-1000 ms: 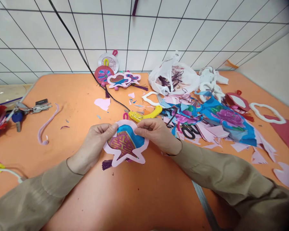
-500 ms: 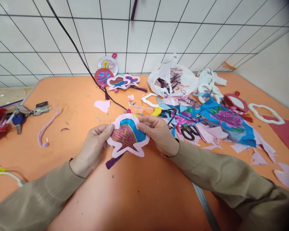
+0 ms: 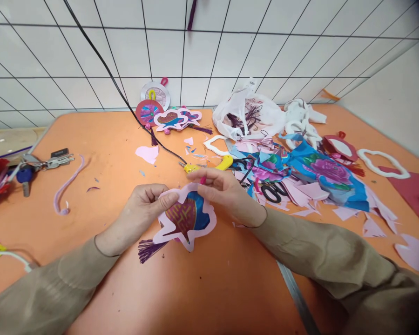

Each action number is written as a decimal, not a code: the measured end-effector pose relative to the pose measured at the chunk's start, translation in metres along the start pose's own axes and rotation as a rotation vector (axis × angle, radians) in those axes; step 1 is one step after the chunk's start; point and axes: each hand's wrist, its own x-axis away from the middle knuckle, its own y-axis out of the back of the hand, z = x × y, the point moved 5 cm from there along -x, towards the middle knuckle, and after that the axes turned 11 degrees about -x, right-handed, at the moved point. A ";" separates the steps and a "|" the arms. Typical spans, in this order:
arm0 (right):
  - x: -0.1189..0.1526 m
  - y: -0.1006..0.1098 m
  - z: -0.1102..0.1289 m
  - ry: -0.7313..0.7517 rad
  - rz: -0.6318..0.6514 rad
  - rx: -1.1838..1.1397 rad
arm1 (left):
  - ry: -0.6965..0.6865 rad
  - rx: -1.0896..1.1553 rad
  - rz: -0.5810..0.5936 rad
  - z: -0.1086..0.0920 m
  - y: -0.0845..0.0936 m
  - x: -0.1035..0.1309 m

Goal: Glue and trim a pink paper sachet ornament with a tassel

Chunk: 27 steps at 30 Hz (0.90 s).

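The pink-edged ornament [image 3: 183, 216] is pinched at its rim by the left grip [image 3: 139, 211] and, beside its pink loop [image 3: 203, 180], by the right grip [image 3: 230, 200], both closed thumb to fingers. It is held over the table's [image 3: 195, 298] middle, its long axis slanted, the purple tassel [image 3: 152, 250] directed to the near left. The loop and the yellow glue gun [image 3: 225, 162] beyond are partly hidden by the right grip. Markings on the white bag [image 3: 274, 116], by the far edge, are too small to be read; the near edge is cut off.

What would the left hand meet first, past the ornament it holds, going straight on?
Likely the right hand: the left hand points up and right across the pink-edged ornament toward it, though depth is unclear.
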 end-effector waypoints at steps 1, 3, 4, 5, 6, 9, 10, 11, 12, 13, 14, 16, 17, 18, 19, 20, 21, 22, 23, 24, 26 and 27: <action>0.000 -0.001 -0.002 -0.013 0.006 0.023 | -0.003 -0.004 0.017 0.001 0.000 0.000; -0.001 0.000 -0.005 0.001 -0.020 0.033 | -0.022 0.025 0.046 0.002 0.000 -0.001; -0.001 0.002 -0.005 0.024 -0.047 0.025 | -0.030 0.053 0.065 0.002 0.000 -0.001; -0.001 0.004 -0.004 0.053 -0.078 0.018 | -0.028 0.084 0.091 0.003 0.000 -0.002; -0.001 0.007 -0.004 0.079 -0.104 0.014 | -0.017 0.111 0.113 0.004 -0.001 -0.002; 0.001 0.010 0.001 0.133 -0.119 0.082 | 0.065 0.098 0.104 0.006 -0.002 -0.002; 0.001 0.010 0.003 0.154 -0.096 0.137 | 0.088 0.064 0.082 0.006 -0.002 -0.002; 0.002 0.008 0.007 0.184 -0.064 0.212 | 0.101 0.024 0.056 0.005 -0.002 -0.002; 0.003 0.006 0.010 0.228 -0.032 0.304 | 0.103 -0.022 0.037 0.004 -0.001 -0.002; 0.004 0.004 0.014 0.285 -0.007 0.403 | 0.094 -0.078 0.022 0.002 -0.001 -0.002; 0.006 0.002 0.018 0.354 0.006 0.498 | 0.072 -0.144 0.003 0.000 0.000 -0.002; 0.009 -0.002 0.025 0.496 0.003 0.650 | 0.011 -0.293 -0.040 -0.004 0.003 -0.002; 0.011 -0.003 0.027 0.549 0.002 0.692 | -0.017 -0.360 -0.053 -0.006 0.004 -0.001; 0.012 -0.005 0.028 0.579 0.016 0.711 | -0.039 -0.408 -0.056 -0.007 0.005 -0.001; 0.012 -0.006 0.027 0.582 0.043 0.715 | -0.053 -0.435 -0.052 -0.007 0.005 0.000; 0.011 -0.007 0.025 0.557 0.073 0.711 | -0.058 -0.443 -0.040 -0.007 0.005 0.000; 0.010 -0.008 0.022 0.518 0.097 0.701 | -0.059 -0.436 -0.029 -0.007 0.004 0.000; 0.009 -0.008 0.019 0.475 0.111 0.688 | -0.058 -0.417 -0.022 -0.006 0.003 0.000; 0.009 -0.008 0.017 0.439 0.111 0.676 | -0.052 -0.391 -0.014 -0.006 0.002 0.001; 0.008 -0.007 0.016 0.415 0.098 0.667 | -0.042 -0.360 -0.007 -0.006 0.001 0.001; 0.008 -0.006 0.014 0.404 0.066 0.672 | -0.021 -0.311 0.004 -0.005 0.000 0.000; 0.009 -0.006 0.014 0.407 0.054 0.681 | -0.014 -0.305 0.003 -0.004 -0.001 0.000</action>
